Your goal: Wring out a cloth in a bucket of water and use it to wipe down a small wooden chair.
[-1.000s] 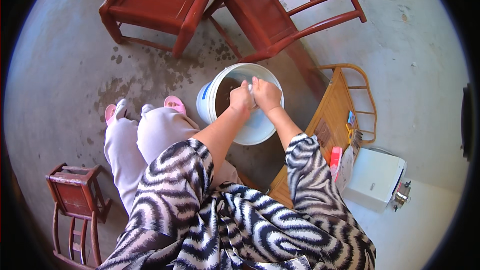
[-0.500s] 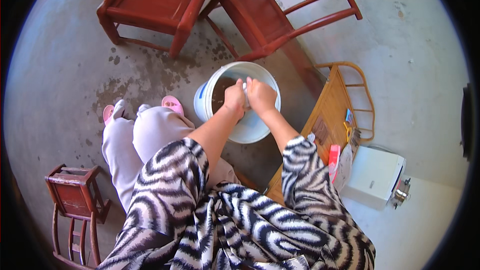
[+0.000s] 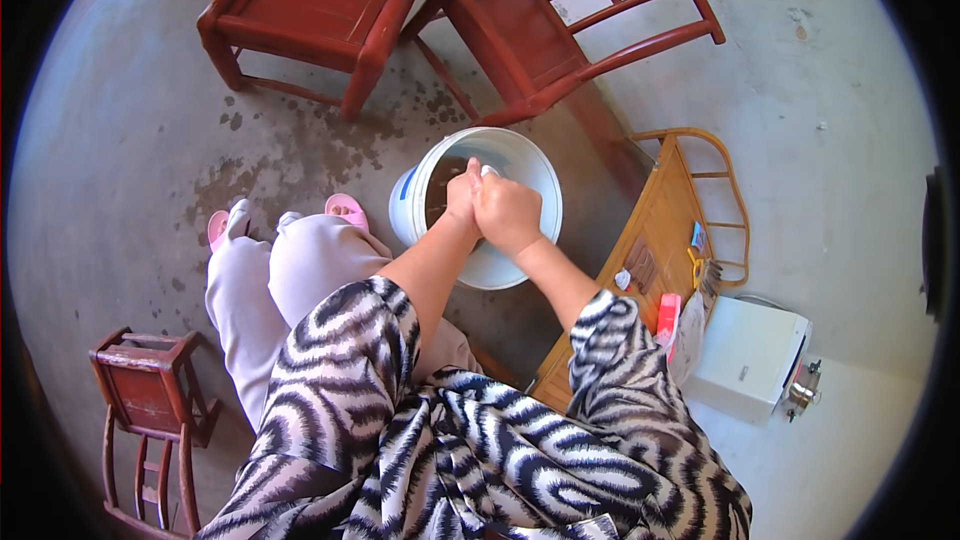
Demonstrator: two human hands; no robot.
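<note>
A white plastic bucket (image 3: 530, 180) stands on the concrete floor in front of my knees, with dark contents inside on its left. Both my hands are pressed together over its opening. My left hand (image 3: 463, 196) and my right hand (image 3: 508, 212) are closed around a small pale thing (image 3: 489, 171) that peeks out above the fingers; what it is cannot be made out.
Two red wooden chairs (image 3: 320, 10) (image 3: 550, 30) stand beyond the bucket. A low yellow wooden chair (image 3: 665, 230) with small items lies to my right, a white box appliance (image 3: 745, 355) beside it. A small red stool (image 3: 140, 390) is at my lower left. Wet patches mark the floor.
My joined hands have shifted a little within the bucket's opening, staying clasped together. The view has shifted slightly.
</note>
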